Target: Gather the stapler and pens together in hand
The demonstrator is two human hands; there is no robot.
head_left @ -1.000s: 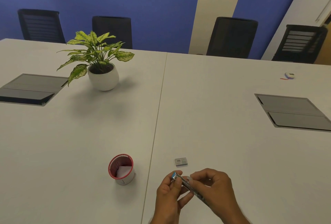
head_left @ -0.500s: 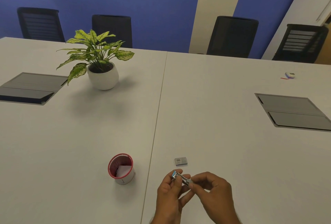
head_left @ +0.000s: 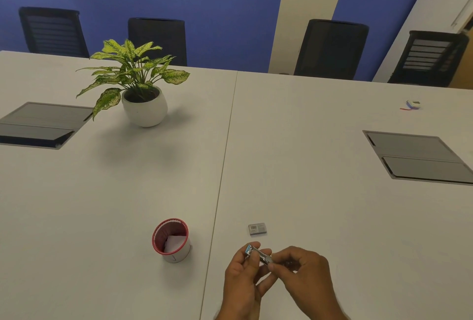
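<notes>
Fingers (head_left: 252, 255) of both hands pinch the small metal clip, now drawn closer together.
Left hand (head_left: 242, 282) grips its blue end; right hand (head_left: 305, 277) has slid up the shaft, just above the desk (head_left: 320, 204), near the red-rimmed cup (head_left: 171, 240) and grey card (head_left: 257, 228).

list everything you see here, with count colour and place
razor: 1, silver with blue head, held in both hands
small box: 1, grey, on table just beyond the hands
cup: 1, white with red rim, near edge, left of seam
plant: 1, green in white pot, far left
table: 1, white, seam down the middle
hatches: 2, grey, left and right edges
chairs: 4, black, behind table
scrap: 1, blue, red and white, far right
left hand: 1, fingers pinch razor's head end
right hand: 1, fingers pinch its other end
</notes>
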